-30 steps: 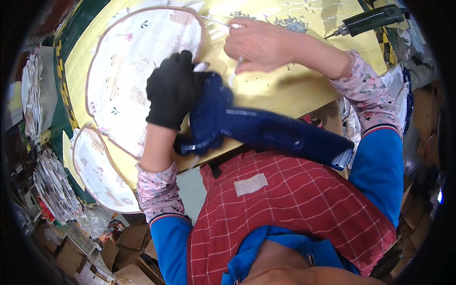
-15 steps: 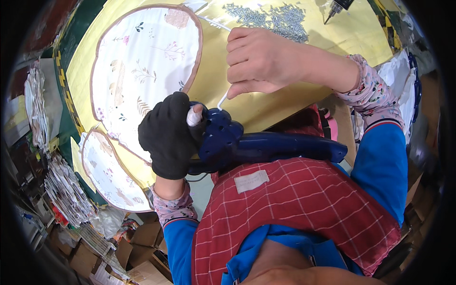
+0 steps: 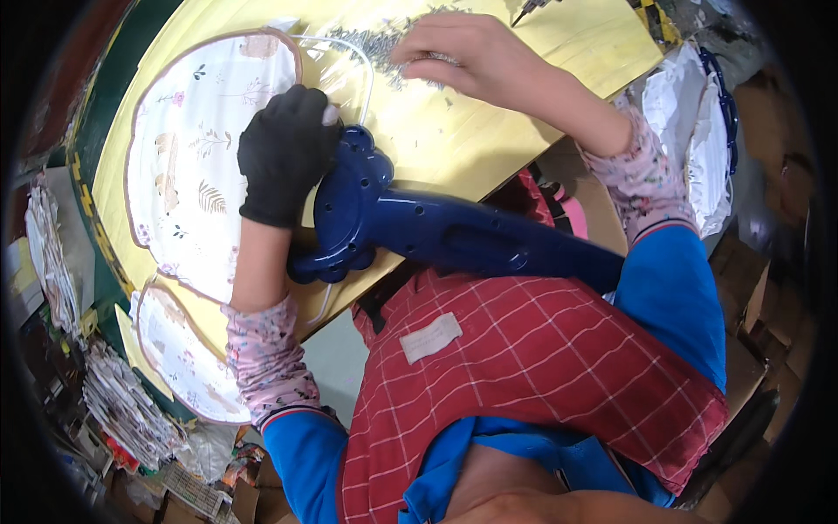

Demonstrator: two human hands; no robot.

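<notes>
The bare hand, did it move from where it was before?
Yes. The right hand was lifted over the yellow table, pinching a small white stick above the blue handle. It has gone farther away, onto the pile of small grey bits.

Yellow table [image 3: 489,148] w/ floral oval panel [image 3: 196,157], blue plastic frame [image 3: 419,227], small metal bits [image 3: 384,39] on it.

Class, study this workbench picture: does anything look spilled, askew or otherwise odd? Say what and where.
One thing stands out: small grey bits lie scattered loose over the yellow table, with strays trailing toward its near edge. The right hand rests on them. The gloved left hand grips the blue plastic handle, which overhangs the table edge.
</notes>
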